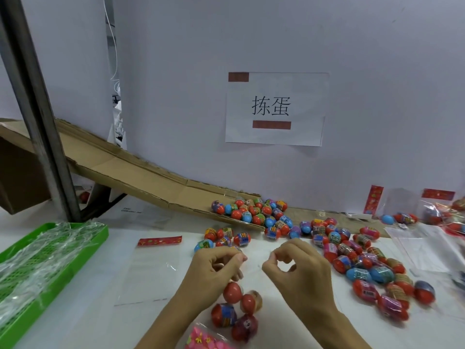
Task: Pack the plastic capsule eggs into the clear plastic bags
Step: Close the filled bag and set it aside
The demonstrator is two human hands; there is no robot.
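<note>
Head view: the top edge of a clear bag (251,285) is pinched between thumb and forefinger by both hands, the left hand (216,267) at one corner and the right hand (299,270) at the other. Four capsule eggs (236,311) are seen hanging inside it, just above the white table (100,323). Loose eggs (364,263) are scattered to the right and at the foot of a cardboard ramp (141,172). An empty bag (153,268) is laid flat beside a green tray (50,268).
</note>
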